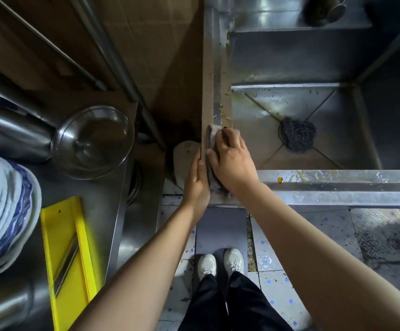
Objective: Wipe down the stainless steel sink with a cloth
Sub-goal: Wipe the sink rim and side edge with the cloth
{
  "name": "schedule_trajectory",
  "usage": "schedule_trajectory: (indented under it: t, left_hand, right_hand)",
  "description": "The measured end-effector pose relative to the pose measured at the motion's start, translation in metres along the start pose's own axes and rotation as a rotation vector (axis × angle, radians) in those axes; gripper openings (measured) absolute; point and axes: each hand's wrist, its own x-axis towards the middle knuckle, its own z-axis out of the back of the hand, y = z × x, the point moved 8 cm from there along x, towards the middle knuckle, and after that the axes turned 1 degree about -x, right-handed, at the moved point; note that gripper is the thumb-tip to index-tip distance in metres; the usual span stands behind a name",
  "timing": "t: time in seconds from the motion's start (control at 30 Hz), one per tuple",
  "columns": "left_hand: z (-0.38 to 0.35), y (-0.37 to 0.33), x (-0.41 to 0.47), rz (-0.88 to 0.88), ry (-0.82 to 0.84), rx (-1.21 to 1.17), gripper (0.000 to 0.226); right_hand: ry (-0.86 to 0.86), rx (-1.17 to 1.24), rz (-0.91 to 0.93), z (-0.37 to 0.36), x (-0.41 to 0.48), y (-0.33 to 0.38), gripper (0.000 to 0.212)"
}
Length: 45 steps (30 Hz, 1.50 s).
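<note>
Head view: our right hand (230, 161) grips the cloth (214, 130) on the sink (337, 185) rim, left hand (195, 180) flat-fingered at its nine o'clock; a scourer (297, 136) lies at two o'clock.

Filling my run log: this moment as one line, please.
phase: wiping sink left rim | right hand: holds cloth down on rim | left hand: flat against rim's outer face | ahead: yellow residue

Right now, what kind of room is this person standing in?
Probably a restaurant kitchen's washing-up corner: a deep stainless steel sink with a steel wool scrubber over its drain, a stack of blue-and-white plates, and a yellow mandoline slicer on a steel counter.
</note>
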Motion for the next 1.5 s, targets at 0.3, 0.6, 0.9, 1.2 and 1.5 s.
schedule_trajectory:
  t: [0.3, 0.6, 0.9, 1.2, 1.5]
  left_hand:
    - [0.005, 0.016, 0.003, 0.192, -0.119, 0.012, 0.044]
    - [0.000, 0.014, 0.005, 0.139, -0.060, -0.161, 0.033]
    - [0.001, 0.010, 0.012, 0.025, -0.036, -0.117, 0.036]
    - [-0.002, 0.003, 0.007, 0.032, 0.031, -0.107, 0.039]
    - [-0.002, 0.009, 0.014, 0.032, -0.033, -0.160, 0.035]
  right_hand:
    - [0.120, -0.135, 0.145, -0.009, -0.041, 0.006, 0.052]
    - [0.079, -0.102, 0.164, -0.014, 0.001, 0.012, 0.049]
    - [0.004, -0.010, 0.049, -0.009, 0.016, 0.001, 0.049]
    - [-0.013, -0.056, 0.023, -0.011, -0.024, -0.001, 0.050]
    - [-0.016, -0.028, 0.081, -0.011, 0.012, -0.002, 0.051]
